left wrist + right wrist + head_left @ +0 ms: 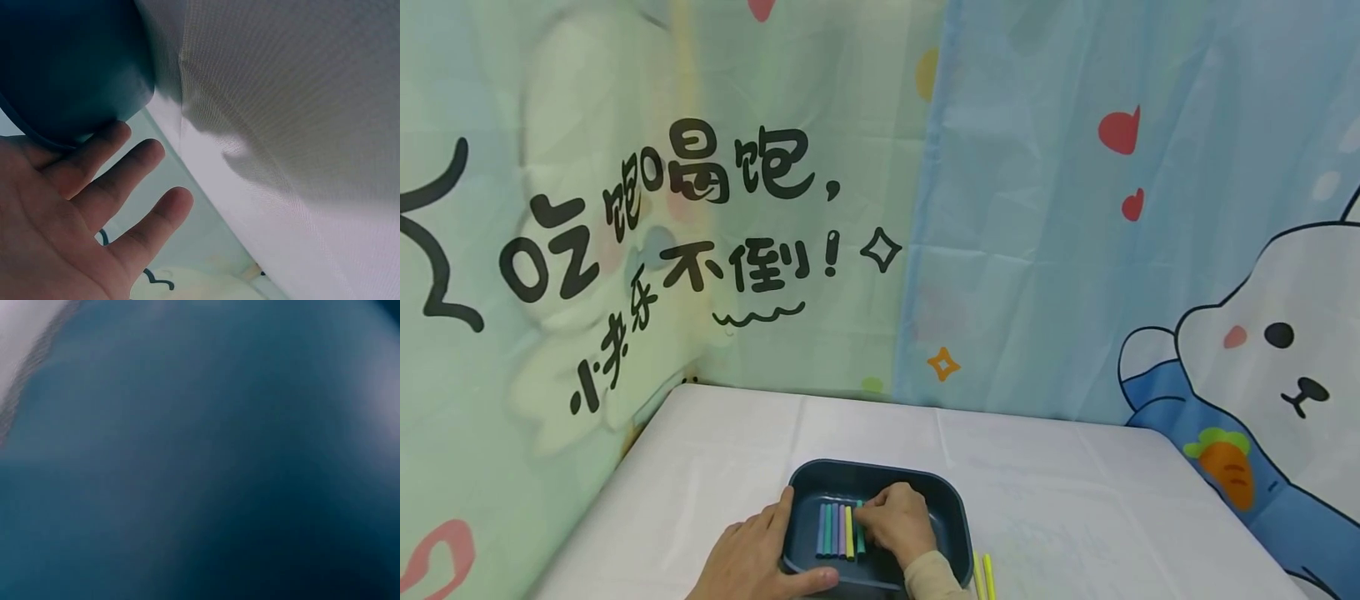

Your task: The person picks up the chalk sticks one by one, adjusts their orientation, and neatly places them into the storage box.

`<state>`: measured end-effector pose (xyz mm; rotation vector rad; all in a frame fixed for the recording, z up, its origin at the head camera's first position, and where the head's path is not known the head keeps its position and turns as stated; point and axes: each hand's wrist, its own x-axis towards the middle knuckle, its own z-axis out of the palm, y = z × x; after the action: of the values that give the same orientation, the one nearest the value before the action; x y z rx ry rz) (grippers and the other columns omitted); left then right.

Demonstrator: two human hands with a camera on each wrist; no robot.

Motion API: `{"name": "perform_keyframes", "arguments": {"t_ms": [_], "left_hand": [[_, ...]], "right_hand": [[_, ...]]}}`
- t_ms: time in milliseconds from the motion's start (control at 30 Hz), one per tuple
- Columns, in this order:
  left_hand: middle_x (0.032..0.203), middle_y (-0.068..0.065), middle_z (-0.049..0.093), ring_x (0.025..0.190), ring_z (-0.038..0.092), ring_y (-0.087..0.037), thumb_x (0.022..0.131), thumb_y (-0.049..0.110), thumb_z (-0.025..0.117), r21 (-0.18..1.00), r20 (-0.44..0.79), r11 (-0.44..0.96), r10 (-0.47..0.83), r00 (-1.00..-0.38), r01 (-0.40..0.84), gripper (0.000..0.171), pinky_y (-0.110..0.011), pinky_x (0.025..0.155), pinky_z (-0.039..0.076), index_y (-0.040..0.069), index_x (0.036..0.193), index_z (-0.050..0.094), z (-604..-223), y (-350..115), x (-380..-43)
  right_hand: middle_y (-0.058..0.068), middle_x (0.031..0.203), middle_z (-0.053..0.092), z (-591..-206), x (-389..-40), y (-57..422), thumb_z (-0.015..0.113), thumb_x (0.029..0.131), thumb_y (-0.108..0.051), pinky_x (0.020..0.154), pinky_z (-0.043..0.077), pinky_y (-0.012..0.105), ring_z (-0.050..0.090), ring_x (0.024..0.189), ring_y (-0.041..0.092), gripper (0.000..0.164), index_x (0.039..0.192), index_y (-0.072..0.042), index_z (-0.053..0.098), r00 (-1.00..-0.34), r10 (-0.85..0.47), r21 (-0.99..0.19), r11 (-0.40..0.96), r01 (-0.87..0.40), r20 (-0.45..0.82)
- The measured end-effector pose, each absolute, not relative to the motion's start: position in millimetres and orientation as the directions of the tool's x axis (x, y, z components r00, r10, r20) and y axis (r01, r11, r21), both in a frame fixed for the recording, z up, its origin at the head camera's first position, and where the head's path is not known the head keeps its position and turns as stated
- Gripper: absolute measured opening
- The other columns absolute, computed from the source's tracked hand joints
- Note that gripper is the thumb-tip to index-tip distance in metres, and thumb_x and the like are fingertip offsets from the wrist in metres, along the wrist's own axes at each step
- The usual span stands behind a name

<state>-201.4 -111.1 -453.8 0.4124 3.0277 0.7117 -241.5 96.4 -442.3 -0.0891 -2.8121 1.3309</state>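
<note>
A dark blue tray stands near the front of the table. Inside it, thin coloured sticks in blue, green, purple, pink and yellow lie side by side in a row. My right hand is in the tray and pinches a green stick just right of the yellow one; the fingertips partly hide it. My left hand rests against the tray's left side, its thumb along the front rim. In the left wrist view its fingers are straight and spread beside the tray wall. The right wrist view shows only a blurred blue surface.
Two yellow sticks lie on the white tablecloth just right of the tray. Printed curtains hang behind and to the left of the table, with a bear figure at the right.
</note>
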Motion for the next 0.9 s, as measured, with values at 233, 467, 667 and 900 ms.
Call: {"name": "perform_keyframes", "arguments": {"t_ms": [233, 467, 667, 900], "left_hand": [[0.135, -0.019, 0.06, 0.117, 0.061, -0.034, 0.073, 0.092, 0.053, 0.447, 0.06, 0.858, 0.252, -0.966, 0.252, 0.125, -0.057, 0.095, 0.048, -0.005, 0.152, 0.038, -454, -110, -201], [0.134, -0.019, 0.061, 0.115, 0.062, -0.032, 0.074, 0.092, 0.051, 0.441, 0.073, 0.86, 0.252, -0.965, 0.258, 0.125, -0.056, 0.094, 0.049, -0.005, 0.152, 0.038, -453, -109, -200], [0.132, -0.018, 0.062, 0.111, 0.063, -0.031, 0.075, 0.089, 0.054, 0.449, 0.069, 0.856, 0.251, -0.966, 0.255, 0.122, -0.055, 0.093, 0.05, -0.005, 0.152, 0.039, -453, -109, -200], [0.131, -0.019, 0.061, 0.11, 0.064, -0.033, 0.076, 0.087, 0.055, 0.448, 0.053, 0.859, 0.251, -0.966, 0.248, 0.12, -0.056, 0.093, 0.05, -0.005, 0.151, 0.039, -454, -110, -202]], "right_hand": [[-0.002, 0.052, 0.061, -445, -243, 94, 0.077, 0.075, -0.011, 0.048, 0.048, 0.026, 0.06, 0.049, 0.01, 0.012, 0.068, -0.006, 0.069, -0.998, 0.055, -0.759, 0.65, 0.033, 0.004], [-0.002, 0.053, 0.061, -446, -243, 93, 0.076, 0.077, -0.012, 0.05, 0.047, 0.026, 0.06, 0.051, 0.011, 0.014, 0.067, -0.007, 0.067, -0.998, 0.068, -0.749, 0.661, 0.043, 0.002], [-0.001, 0.058, 0.064, -444, -242, 96, 0.077, 0.08, -0.017, 0.055, 0.051, 0.029, 0.063, 0.055, 0.012, 0.015, 0.071, -0.007, 0.069, -0.999, 0.052, -0.729, 0.684, 0.039, -0.004], [-0.002, 0.062, 0.066, -433, -239, 103, 0.077, 0.083, -0.021, 0.058, 0.051, 0.031, 0.065, 0.057, 0.011, 0.016, 0.076, -0.008, 0.073, -1.0, -0.004, -0.713, 0.702, 0.007, -0.013]]}}
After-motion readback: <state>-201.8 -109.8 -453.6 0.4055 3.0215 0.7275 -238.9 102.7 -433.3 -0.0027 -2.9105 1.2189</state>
